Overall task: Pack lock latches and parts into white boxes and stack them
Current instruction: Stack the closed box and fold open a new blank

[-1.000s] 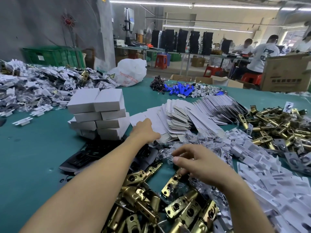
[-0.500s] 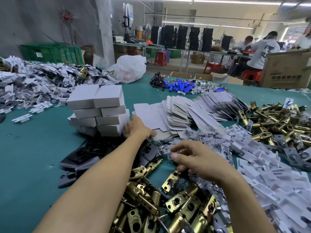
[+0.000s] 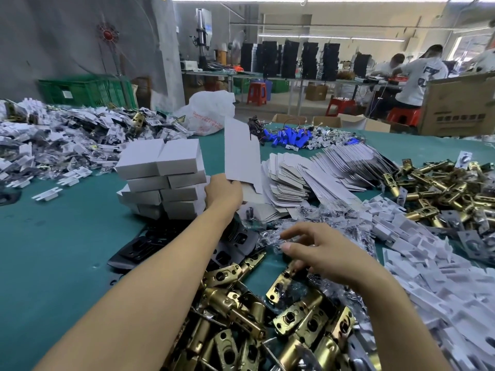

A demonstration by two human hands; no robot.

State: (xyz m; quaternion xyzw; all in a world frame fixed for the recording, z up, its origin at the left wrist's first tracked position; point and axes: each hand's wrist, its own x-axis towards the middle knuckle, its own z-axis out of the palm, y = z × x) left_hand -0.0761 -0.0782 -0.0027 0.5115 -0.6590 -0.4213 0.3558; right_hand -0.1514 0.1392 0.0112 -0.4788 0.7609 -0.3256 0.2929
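White cardboard: one flat carton (image 3: 241, 153), upright, pinched by the left hand (image 3: 223, 192) beside a two-column stack of boxes (image 3: 160, 180). Right hand (image 3: 321, 250), nearer than the stack, curls over brass latches (image 3: 302, 317); grip unclear.

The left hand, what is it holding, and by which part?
The left hand holds a flat white box blank upright, pinching its bottom edge.

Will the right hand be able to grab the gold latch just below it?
Probably yes: the right hand is directly over the gold latch, with only a clear bag lying partly across it.
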